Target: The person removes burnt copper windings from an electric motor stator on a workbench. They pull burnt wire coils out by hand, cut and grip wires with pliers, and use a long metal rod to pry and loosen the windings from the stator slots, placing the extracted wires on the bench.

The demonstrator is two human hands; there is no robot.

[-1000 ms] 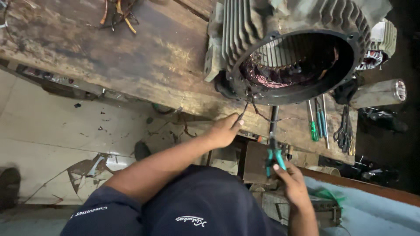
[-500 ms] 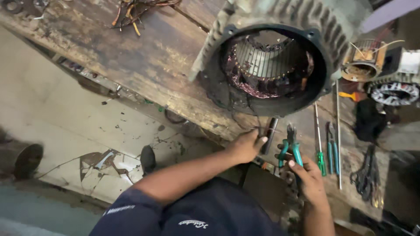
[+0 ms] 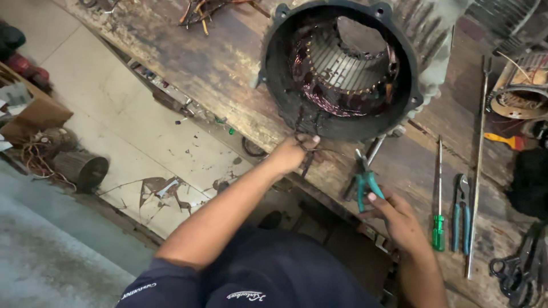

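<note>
- Compared with the earlier frames, the motor housing point(image 3: 342, 68) now sits higher and more centred in view, its open end faced more squarely, and the left hand point(image 3: 294, 154) is found closer under the rim, on the lead wires point(image 3: 305, 128).
- Those dark wires hang out of the lower edge of the stator opening, where the copper windings point(image 3: 337, 102) can be seen, and are pinched between the closed fingers of the left hand, right at the front edge of the wooden bench point(image 3: 188, 63).
- Green-handled pliers point(image 3: 364, 179) are gripped in the right hand point(image 3: 399, 219), fingers wrapped round the handles; whether the tips are parted cannot be told.
- The pliers are held just beside the wires, not touching them.
- For a clean result, the leads are best kept taut and separated by the left hand, so that a single wire is met by the pliers' tips.
- Care is probably needed that the winding insulation above is not nicked, and that the pull is kept gentle.
- Off to the right, a green screwdriver point(image 3: 438, 222), blue-handled pliers point(image 3: 461, 214) and a long thin rod point(image 3: 478, 171) are laid on the bench, well apart from the hands.
</note>
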